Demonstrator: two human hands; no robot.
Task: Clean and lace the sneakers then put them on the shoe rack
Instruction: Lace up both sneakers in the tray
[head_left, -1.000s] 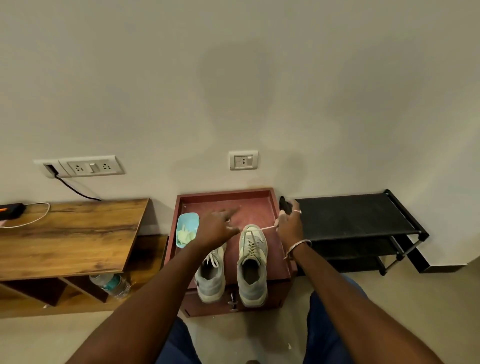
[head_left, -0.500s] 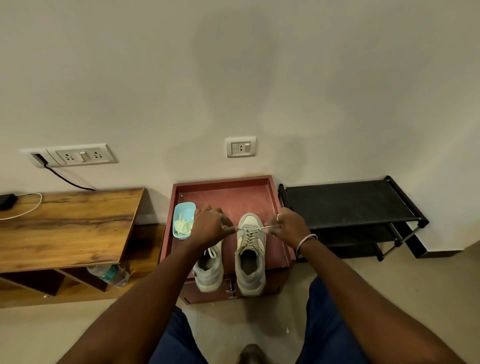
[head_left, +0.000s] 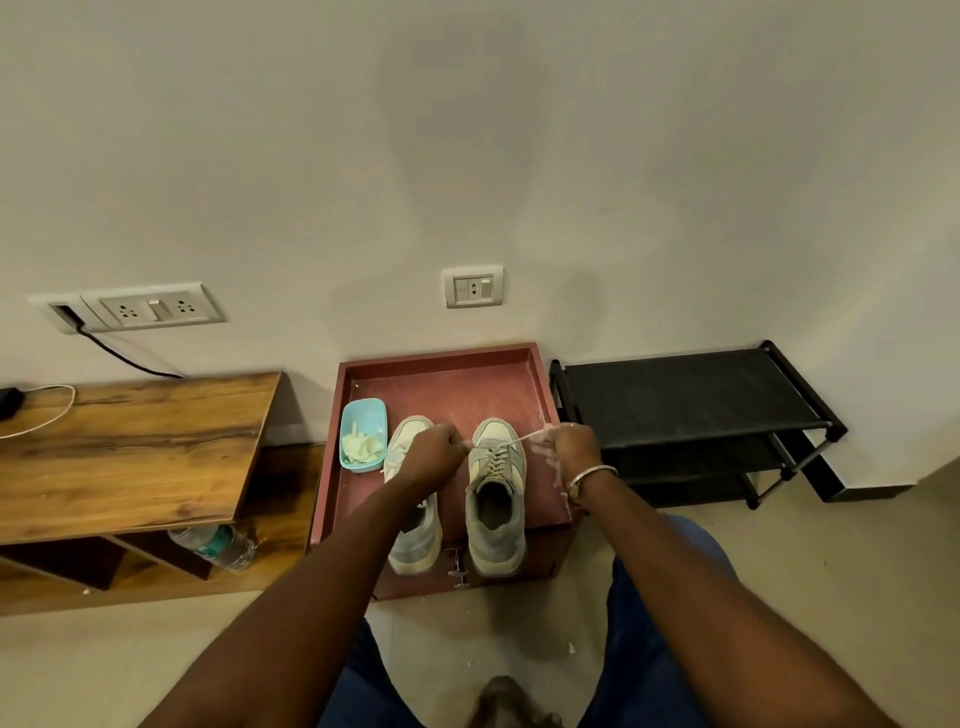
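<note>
Where laces (head_left: 496, 458) cross, the sneaker (head_left: 496, 548) looks grey-cream

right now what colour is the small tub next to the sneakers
Light blue: the tub shows best in the head view.

Between the left grip (head_left: 428, 454) and the right grip (head_left: 571, 447), a grey-and-cream sneaker (head_left: 496, 499) with an off-white lace (head_left: 527, 438). Beneath them, a maroon tray (head_left: 441, 384). Left of the left grip, a pale-blue tub (head_left: 363, 421); right of the right grip, a black shoe rack (head_left: 685, 400).

Single head view, looking forward and down from above, wall ahead, tray (head_left: 540, 384) near
</note>
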